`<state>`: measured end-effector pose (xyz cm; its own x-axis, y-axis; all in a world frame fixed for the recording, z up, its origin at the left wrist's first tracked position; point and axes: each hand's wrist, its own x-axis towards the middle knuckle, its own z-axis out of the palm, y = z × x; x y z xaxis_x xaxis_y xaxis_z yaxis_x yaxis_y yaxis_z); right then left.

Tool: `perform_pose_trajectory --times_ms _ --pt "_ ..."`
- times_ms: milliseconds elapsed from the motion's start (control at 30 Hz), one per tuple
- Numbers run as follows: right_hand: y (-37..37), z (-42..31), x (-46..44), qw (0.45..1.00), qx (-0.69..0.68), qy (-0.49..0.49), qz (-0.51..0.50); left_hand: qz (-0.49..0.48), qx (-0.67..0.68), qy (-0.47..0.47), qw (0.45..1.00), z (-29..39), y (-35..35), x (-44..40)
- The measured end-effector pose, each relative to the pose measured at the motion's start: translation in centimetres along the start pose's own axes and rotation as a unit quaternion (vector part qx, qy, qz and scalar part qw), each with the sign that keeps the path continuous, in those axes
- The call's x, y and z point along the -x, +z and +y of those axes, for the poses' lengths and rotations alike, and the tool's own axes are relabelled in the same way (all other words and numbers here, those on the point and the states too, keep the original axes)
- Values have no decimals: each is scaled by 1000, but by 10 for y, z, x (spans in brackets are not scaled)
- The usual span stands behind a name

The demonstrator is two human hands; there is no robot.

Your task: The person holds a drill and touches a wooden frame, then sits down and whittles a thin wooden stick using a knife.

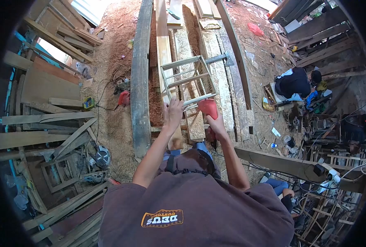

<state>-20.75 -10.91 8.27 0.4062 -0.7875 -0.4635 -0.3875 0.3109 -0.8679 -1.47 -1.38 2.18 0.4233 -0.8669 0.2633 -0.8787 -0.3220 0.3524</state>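
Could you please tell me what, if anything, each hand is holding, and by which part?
The right hand holds a red object by its near end. The left hand touches the frame at its near left corner; whether it grips cannot be told.

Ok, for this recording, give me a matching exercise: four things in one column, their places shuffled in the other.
Things:
1. Hammer
2. Red object
3. Left hand
4. Crumpled red plastic

Places:
A. At the near-left corner of the wooden frame
B. On the littered floor, right of the planks
C. On the planks, beside the frame's far-right part
D. In the right hand

Pairs: 1-C, 2-D, 3-A, 4-B
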Motion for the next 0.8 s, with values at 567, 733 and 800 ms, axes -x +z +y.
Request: perform_pose_trajectory --times_ms 567,733,800 --pt "-12 -16 18 999 -49 -16 -10 17 0 13 1000 -1 0 -1" --pt "-25 -25 39 996 -88 -6 5 27 -6 17 999 -3 7 0" --pt "-33 -24 46 997 -69 -30 16 25 1 12 1000 -3 5 2"
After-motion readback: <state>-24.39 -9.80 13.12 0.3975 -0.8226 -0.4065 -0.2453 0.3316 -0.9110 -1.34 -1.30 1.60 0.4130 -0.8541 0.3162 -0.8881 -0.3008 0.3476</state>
